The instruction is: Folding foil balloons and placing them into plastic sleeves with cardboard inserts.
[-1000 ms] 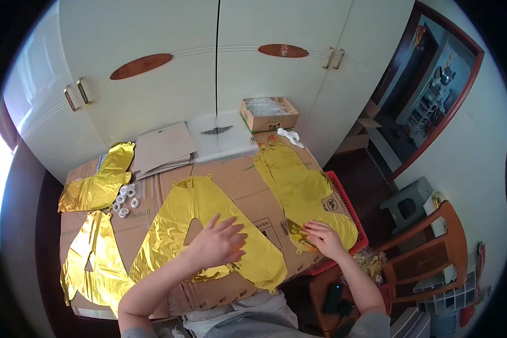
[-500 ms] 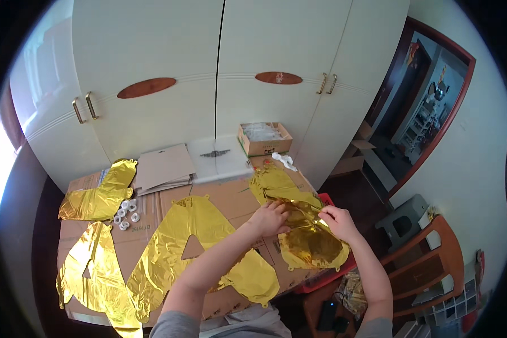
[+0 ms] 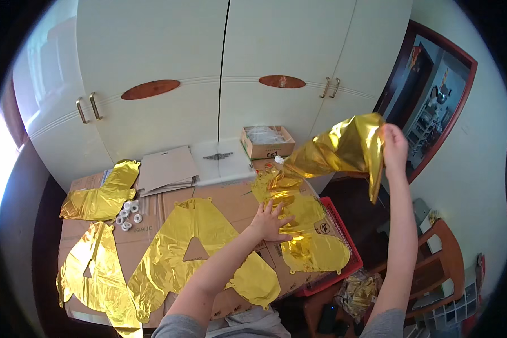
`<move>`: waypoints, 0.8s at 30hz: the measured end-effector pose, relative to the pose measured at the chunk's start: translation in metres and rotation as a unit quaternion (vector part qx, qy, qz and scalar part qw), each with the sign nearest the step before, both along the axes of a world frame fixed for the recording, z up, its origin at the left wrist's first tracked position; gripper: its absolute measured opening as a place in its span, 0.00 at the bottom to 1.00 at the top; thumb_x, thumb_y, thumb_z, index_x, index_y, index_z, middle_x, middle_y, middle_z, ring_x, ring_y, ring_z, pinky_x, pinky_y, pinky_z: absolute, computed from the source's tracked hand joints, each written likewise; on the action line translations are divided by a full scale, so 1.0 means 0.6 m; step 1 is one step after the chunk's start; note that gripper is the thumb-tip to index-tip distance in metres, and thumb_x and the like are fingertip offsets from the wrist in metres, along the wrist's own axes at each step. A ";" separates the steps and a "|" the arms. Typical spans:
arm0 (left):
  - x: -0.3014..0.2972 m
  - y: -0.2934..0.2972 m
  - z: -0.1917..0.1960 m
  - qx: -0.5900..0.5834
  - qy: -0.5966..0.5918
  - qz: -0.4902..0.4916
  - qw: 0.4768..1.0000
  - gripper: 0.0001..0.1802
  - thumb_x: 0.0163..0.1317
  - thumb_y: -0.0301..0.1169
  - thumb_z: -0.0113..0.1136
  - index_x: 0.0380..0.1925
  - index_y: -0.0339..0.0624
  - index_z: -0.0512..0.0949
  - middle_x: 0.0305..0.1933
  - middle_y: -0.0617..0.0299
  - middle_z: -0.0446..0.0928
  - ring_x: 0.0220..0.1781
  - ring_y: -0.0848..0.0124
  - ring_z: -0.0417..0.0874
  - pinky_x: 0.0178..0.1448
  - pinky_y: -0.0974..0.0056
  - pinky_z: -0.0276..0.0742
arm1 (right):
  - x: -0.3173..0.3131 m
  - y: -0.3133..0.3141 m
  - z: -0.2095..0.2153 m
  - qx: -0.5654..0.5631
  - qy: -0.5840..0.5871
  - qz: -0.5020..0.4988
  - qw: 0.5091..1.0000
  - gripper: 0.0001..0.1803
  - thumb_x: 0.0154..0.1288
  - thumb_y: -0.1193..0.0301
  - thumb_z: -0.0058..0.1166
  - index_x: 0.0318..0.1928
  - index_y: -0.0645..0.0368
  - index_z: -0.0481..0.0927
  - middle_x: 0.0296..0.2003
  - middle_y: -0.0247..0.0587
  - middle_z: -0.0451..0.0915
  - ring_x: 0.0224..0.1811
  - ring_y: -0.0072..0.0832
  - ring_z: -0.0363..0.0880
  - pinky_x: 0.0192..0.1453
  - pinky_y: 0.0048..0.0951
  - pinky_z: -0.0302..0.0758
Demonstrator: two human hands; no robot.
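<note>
My right hand [image 3: 395, 147] is closed on the edge of a flat gold foil balloon [image 3: 341, 147], lifted above the right end of the table; its left end trails down toward the foil below. My left hand [image 3: 270, 221] rests with fingers spread on the left edge of another gold foil balloon [image 3: 318, 253] lying flat under it. Left of that hand lies a large A-shaped gold foil balloon [image 3: 158, 265], partly covered by my left forearm. A smaller A-shaped one [image 3: 104, 262] is at the near left, and a folded gold foil balloon [image 3: 104, 194] at the far left.
White ribbon rolls [image 3: 127, 218] sit by the folded balloon. Grey-brown card sheets [image 3: 166, 169], a clear plastic bag [image 3: 225, 169] and a box [image 3: 270, 151] line the cabinet side. A red tray [image 3: 352, 262] edges the table's right, near a wooden chair [image 3: 442, 256].
My right hand has risen up and to the right, pulling the foil balloon off the pile. My left hand has shifted slightly, its fingers now spread on the foil below.
</note>
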State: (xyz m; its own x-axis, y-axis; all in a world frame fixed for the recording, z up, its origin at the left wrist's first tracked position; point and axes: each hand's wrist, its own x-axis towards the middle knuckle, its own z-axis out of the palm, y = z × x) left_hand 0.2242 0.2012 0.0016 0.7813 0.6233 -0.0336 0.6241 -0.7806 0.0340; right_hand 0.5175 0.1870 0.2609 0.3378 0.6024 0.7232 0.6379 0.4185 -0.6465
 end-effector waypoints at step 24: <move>-0.044 -0.031 -0.007 -0.487 -0.328 0.176 0.790 0.26 0.67 0.53 0.54 0.48 0.41 0.79 0.43 0.55 0.81 0.41 0.60 0.84 0.43 0.56 0.82 | -0.240 -0.303 -0.261 -0.103 -0.659 0.101 0.738 0.20 0.55 0.67 0.55 0.50 0.48 0.77 0.24 0.29 0.66 0.25 0.21 0.75 0.22 0.22 0.73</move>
